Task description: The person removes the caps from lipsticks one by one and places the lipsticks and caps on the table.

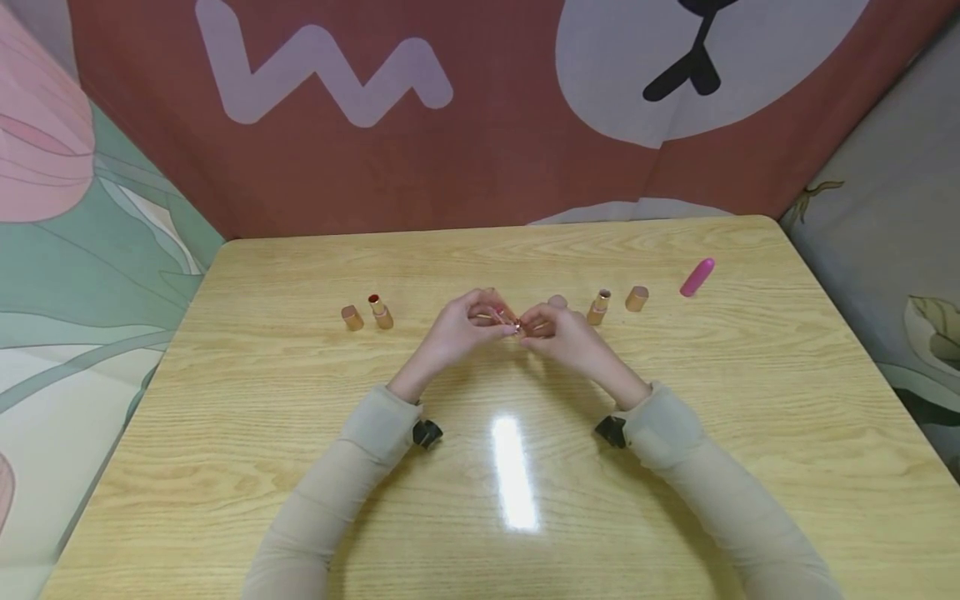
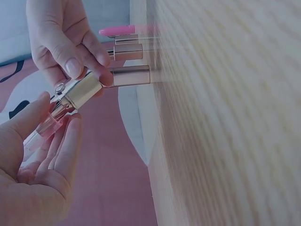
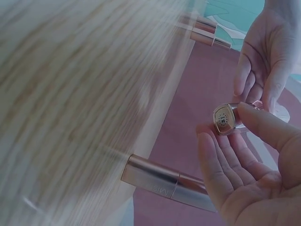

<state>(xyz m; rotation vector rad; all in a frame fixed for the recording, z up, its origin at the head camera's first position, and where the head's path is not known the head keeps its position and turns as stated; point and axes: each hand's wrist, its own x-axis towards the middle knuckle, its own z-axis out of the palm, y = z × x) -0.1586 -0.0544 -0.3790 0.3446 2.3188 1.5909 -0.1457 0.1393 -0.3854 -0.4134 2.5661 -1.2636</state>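
Observation:
My left hand (image 1: 467, 327) and right hand (image 1: 567, 335) meet over the middle of the table, each with a grip on one lipstick. In the left wrist view, the lipstick has a gold base (image 2: 82, 92) and a clear pink cap (image 2: 41, 134). The left fingers and thumb hold the pink cap end. The right thumb and fingers pinch the gold base, whose labelled bottom (image 3: 224, 119) shows in the right wrist view. A rose-gold tube (image 2: 131, 75) stands just behind the right hand.
Left of the hands stand an uncapped red lipstick (image 1: 381, 312) and a rose-gold cap (image 1: 352, 317). On the right are another uncapped lipstick (image 1: 598, 307), a cap (image 1: 637, 298) and a bright pink bullet-shaped tube (image 1: 697, 277). A printed curtain (image 1: 480, 175) hangs along the table's far edge.

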